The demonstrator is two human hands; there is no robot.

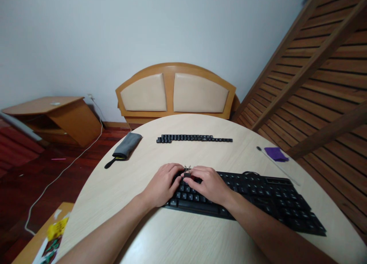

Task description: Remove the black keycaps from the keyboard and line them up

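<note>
A black keyboard (197,206) lies at a slant on the round table, some of its keys missing in the upper left part. Over those rows my right hand (211,185) pinches a small black binder clip (187,174) with upright metal handles. My left hand (163,183) curls round the keyboard's left end, its thumb on the keys and its fingertips close beside the clip. What the left fingertips press on is partly hidden. Farther back, several loose black keycaps (186,137) lie in rows on the table.
A grey pouch (128,145) with a black strap is at the table's left. At the right lie a purple cloth (276,154) and a thin white stick with a dark tip (275,161). The keyboard's cable (250,173) loops behind it. A slatted wooden screen (312,76) stands right.
</note>
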